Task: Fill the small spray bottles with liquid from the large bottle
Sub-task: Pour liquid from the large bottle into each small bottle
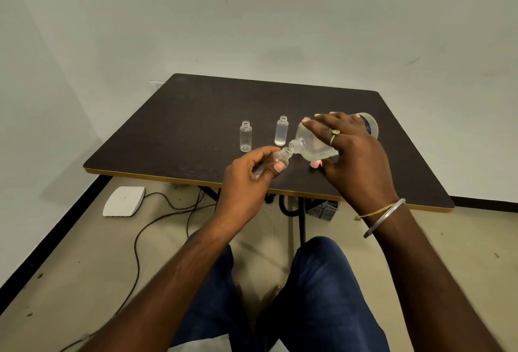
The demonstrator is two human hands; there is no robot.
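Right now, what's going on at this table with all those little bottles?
A seated person is pouring liquid. The right hand tips the large bottle so its mouth meets the small bottle held tilted in the left hand, above the table's near edge. Two more stand uncapped on the table: the left standing bottle looks empty, the middle standing bottle holds a little liquid at its bottom.

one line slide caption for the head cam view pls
Right hand tilts the large bottle into a small bottle gripped by the left hand at the table.
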